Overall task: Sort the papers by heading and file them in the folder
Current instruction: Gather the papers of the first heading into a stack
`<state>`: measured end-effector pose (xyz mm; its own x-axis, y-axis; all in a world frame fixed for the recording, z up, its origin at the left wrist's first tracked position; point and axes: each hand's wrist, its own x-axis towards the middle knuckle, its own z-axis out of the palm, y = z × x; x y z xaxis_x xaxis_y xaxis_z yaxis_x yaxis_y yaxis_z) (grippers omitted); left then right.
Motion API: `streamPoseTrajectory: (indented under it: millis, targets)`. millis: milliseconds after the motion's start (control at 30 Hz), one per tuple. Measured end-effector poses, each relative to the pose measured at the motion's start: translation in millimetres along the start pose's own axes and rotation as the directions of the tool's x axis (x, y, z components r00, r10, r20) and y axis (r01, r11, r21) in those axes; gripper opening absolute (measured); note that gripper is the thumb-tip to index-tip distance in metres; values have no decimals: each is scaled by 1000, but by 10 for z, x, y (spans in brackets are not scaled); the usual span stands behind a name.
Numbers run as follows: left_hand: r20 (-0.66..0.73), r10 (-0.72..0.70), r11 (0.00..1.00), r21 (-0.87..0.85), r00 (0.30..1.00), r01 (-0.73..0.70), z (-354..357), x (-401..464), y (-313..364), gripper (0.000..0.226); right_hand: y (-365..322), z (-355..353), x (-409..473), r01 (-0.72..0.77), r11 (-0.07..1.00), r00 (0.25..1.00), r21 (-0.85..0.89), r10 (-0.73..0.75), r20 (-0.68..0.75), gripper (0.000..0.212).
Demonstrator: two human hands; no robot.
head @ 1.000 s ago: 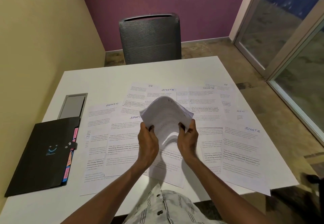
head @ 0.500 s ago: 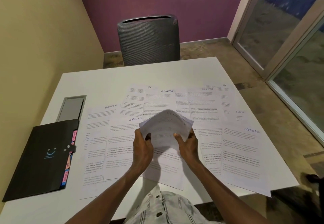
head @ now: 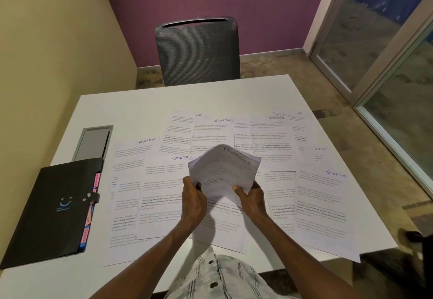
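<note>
Both hands hold a small stack of papers (head: 223, 169) headed FINANCE above the middle of the table. My left hand (head: 193, 199) grips its lower left edge and my right hand (head: 251, 196) grips its lower right edge, thumbs on top. Several printed sheets lie spread over the white table (head: 140, 111), with handwritten headings: ADMIN (head: 131, 169), SPORTS (head: 161, 193), HR (head: 180, 130), another SPORTS (head: 321, 205). A black folder (head: 51, 209) with coloured tabs along its right edge lies shut at the left, apart from both hands.
A grey cable hatch (head: 92, 141) is set into the table behind the folder. A dark mesh chair (head: 199, 50) stands at the far side. A yellow wall is on the left, glass doors on the right. The rightmost sheet (head: 328, 240) overhangs the table's near edge.
The held stack has tipped forward and down, so its FINANCE heading now faces me. Both hands have dropped slightly with it.
</note>
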<state>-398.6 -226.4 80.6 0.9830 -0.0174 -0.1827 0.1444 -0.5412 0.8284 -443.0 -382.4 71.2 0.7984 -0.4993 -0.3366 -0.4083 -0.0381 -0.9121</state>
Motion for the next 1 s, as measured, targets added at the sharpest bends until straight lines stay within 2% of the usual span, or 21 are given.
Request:
streamPoseTrajectory:
  millis: [100,233,333,467,633,833,1000]
  targets:
    - [-31,-11,1000,26,999,11,-40,95,106,5,-138,-34,106,50,998,999,-46,-49,8,38]
    - [-67,37,999,5,997,-37,-188,251,325,9,-397,-147,220,133,990,991,-41,-133,7,27]
    - [-51,24,998,-50,998,-27,-322,433,443,19,-581,-209,286,186,981,982,-59,-185,32,29]
    - [53,-40,994,-100,998,45,-482,753,346,33,-773,-185,358,219,971,972,-95,-209,107,33]
    - [60,-103,982,-150,993,111,-734,833,349,36,-902,5,299,287,944,944,-164,-249,218,43]
    - [52,-96,979,-176,994,104,-1037,853,249,34,-971,321,206,311,924,927,-223,-243,287,45]
    - [41,-201,953,-222,979,205,-1412,896,-134,26,-1006,796,126,293,916,922,-275,-194,336,45]
